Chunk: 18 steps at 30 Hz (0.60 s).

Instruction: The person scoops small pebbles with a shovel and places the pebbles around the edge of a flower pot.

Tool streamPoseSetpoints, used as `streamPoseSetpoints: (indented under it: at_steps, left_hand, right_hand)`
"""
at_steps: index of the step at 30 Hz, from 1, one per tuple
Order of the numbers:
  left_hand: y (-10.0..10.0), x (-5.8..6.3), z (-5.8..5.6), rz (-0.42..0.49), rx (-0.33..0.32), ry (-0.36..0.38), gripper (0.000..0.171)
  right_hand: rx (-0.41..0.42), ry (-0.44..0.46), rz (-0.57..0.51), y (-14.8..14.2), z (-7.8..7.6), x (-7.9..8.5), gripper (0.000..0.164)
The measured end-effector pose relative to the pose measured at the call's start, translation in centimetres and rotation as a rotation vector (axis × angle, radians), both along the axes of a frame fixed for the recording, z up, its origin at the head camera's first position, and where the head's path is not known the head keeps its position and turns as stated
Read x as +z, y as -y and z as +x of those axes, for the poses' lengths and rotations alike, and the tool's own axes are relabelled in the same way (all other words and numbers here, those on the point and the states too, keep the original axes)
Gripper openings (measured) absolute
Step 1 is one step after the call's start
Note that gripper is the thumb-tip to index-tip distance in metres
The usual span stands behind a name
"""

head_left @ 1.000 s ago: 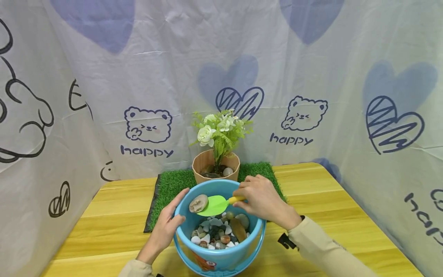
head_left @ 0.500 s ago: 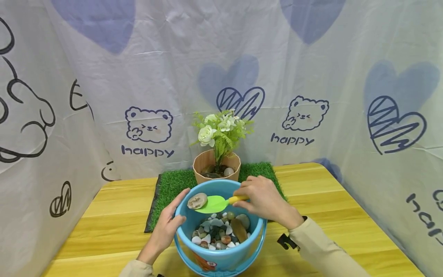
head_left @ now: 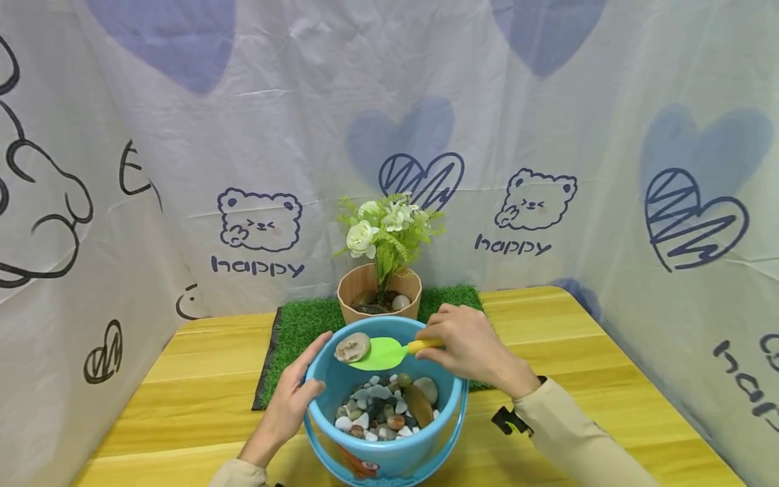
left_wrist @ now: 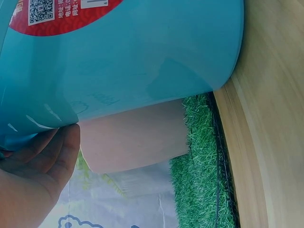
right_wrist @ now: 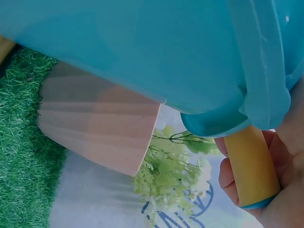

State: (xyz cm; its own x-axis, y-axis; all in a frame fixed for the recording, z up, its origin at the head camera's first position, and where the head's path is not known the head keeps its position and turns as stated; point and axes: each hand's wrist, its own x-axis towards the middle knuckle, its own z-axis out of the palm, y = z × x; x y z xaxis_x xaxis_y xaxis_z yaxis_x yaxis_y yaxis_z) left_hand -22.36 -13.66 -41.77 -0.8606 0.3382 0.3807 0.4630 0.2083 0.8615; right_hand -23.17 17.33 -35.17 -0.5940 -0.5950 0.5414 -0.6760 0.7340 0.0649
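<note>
A blue plastic bucket [head_left: 426, 454] stands at the table's front, with several pebbles [head_left: 386, 412] of mixed colours in its bottom. At its left side my left hand [head_left: 289, 396] holds the rim, thumb over the edge and fingers against the outer wall [left_wrist: 118, 71]. My right hand [head_left: 465, 343] grips the yellow handle [right_wrist: 251, 166] of a toy shovel above the right part of the rim. The shovel's green blade [head_left: 383, 353] points left over the bucket's opening. A flat greyish stone [head_left: 352, 347] lies at the blade's tip, near the bucket's inner left wall.
Behind the bucket, a tan flowerpot [head_left: 377, 312] with white flowers [head_left: 363, 238] and stones inside stands on a green turf mat [head_left: 310, 321]. The wooden table [head_left: 201, 379] extends to both sides. Printed cloth [head_left: 255, 135] hangs around it. The bucket's handle [right_wrist: 266, 71] hangs down at the front.
The shovel and the stone dipped slightly left, then moved a little right and up with my right hand. My left hand stays at the bucket's rim.
</note>
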Motion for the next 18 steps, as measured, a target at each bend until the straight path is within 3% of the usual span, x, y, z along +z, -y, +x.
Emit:
streamPoseSetpoints:
  at_steps: [9, 18]
  left_hand:
    - [0.0, 0.0, 0.1, 0.002, 0.001, 0.007, 0.072]
    - [0.0, -0.1, 0.0, -0.008, 0.016, -0.007, 0.072]
  right_hand:
    - [-0.003, -0.033, -0.001, -0.9, 0.1, 0.2, 0.025]
    - [-0.028, -0.037, -0.023, -1.9, -0.1, 1.8, 0.024]
